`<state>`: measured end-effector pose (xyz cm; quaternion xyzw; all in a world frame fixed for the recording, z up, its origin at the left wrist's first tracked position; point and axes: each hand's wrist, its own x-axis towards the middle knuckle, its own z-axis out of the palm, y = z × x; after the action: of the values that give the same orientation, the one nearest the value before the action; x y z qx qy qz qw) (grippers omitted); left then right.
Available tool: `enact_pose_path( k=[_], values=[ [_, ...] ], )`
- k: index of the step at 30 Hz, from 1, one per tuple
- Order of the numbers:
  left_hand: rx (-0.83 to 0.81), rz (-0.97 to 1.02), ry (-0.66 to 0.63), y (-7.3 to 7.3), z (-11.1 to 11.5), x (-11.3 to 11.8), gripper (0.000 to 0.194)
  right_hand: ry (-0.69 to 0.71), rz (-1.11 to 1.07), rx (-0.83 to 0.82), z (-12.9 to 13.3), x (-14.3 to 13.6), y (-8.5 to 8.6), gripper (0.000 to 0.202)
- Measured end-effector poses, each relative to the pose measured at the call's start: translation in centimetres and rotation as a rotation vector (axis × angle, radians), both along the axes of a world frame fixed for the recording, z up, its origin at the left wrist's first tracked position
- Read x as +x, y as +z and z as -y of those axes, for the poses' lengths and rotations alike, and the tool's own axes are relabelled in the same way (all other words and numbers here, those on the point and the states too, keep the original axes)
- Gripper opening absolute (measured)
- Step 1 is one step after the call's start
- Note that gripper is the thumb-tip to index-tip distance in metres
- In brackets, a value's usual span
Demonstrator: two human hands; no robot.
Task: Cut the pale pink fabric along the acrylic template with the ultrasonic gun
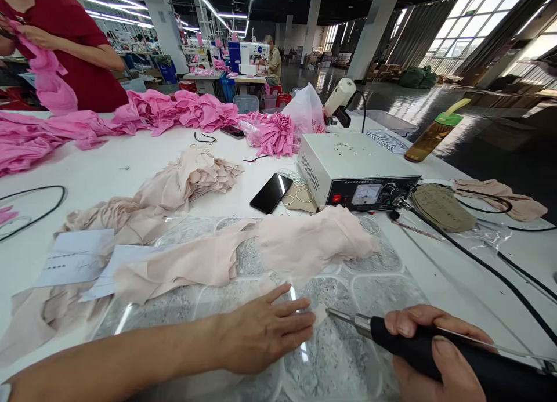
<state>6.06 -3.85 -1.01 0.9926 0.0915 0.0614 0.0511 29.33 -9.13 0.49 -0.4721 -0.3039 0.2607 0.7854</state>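
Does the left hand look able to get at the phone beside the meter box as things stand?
Probably yes: the left hand lies flat, gripping nothing visible, and only low pale fabric lies between it and the phone, whose screen is uncovered.

the cloth (pixel 315 239) is pale blush, the mat (pixel 333 358) marbled grey and white. the tool (pixel 413 347) is black with a silver tip (pixel 342 316). the heap (pixel 152 113) is bright pink (easily the loudest colour). the box (pixel 352 155) is off-white, the bottle (pixel 430 140) amber with a green lid (pixel 449 119).
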Motion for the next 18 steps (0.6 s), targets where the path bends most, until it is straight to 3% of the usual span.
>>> enact_pose_path(
  k=[11, 18],
  values=[
    [-0.006, 0.045, 0.011, -0.4, 0.3, 0.0, 0.036, 0.152, -0.044, 0.048, 0.3, -0.5, 0.1, 0.016],
    [-0.03, 0.001, 0.019, -0.2, 0.2, -0.1, 0.038, 0.165, 0.017, 0.074, 0.1, -1.5, -0.1, 0.009]
  ],
)
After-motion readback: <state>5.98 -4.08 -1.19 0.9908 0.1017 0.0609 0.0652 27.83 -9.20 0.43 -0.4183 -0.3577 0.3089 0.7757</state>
